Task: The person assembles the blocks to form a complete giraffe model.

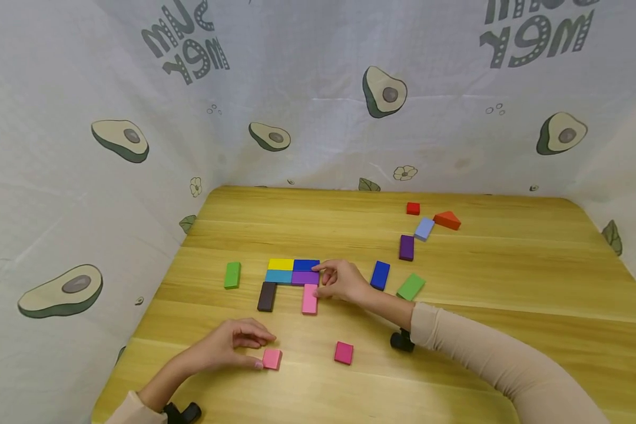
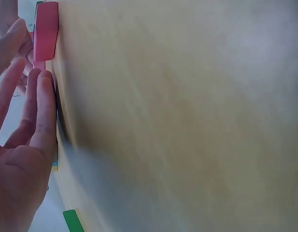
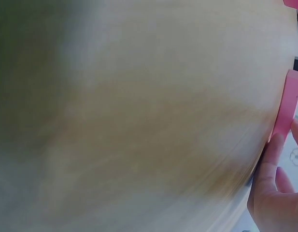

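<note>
My left hand (image 1: 230, 344) is beside a small pink square block (image 1: 272, 359), thumb tip at its left edge and the other fingers extended above and behind it. My right hand (image 1: 344, 282) reaches over a group of flat blocks. Its thumb touches the right side of a pink rectangular block (image 1: 310, 300), while the index fingertip rests at a blue block (image 1: 306, 265). With that blue block, a yellow block (image 1: 281, 264), a light blue block (image 1: 278, 277) and a purple block (image 1: 304, 277) form a rectangle. Below its left end lies a black block (image 1: 267, 297).
A magenta square block (image 1: 344, 353) lies between the arms. Left of the group is a green block (image 1: 232, 275). Past the right hand lie another blue block (image 1: 380, 275), another green block (image 1: 411, 287), a dark purple block (image 1: 406, 248) and an orange-red triangle (image 1: 447, 220).
</note>
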A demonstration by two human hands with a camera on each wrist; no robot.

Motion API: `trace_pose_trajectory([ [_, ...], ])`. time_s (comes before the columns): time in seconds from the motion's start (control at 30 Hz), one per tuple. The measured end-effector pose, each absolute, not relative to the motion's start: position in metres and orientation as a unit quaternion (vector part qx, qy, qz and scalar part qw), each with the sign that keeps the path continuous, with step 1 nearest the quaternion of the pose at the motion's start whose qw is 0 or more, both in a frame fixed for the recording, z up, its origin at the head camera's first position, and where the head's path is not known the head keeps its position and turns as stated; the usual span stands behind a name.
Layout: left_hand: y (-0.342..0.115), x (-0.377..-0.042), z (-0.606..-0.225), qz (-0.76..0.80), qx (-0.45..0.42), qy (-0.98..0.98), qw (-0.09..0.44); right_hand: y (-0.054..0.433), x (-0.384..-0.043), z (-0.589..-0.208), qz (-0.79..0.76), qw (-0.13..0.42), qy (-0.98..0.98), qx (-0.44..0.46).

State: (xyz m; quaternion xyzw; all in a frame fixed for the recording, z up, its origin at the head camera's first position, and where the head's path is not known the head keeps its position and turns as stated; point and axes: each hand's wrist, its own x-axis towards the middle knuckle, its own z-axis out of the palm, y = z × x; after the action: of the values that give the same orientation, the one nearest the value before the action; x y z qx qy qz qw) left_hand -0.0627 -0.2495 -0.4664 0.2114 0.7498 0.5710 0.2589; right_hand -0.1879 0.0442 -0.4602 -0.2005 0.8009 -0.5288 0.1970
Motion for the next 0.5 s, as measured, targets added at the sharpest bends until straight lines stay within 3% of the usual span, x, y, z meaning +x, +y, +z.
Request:
trace_pose_trajectory([
  [0.5, -0.2436, -0.0555, -0.4652, 0.534, 0.24, 0.776, 0.236, 0.0448, -0.188, -0.4607, -0.528, 0.196, 0.799, -0.21],
])
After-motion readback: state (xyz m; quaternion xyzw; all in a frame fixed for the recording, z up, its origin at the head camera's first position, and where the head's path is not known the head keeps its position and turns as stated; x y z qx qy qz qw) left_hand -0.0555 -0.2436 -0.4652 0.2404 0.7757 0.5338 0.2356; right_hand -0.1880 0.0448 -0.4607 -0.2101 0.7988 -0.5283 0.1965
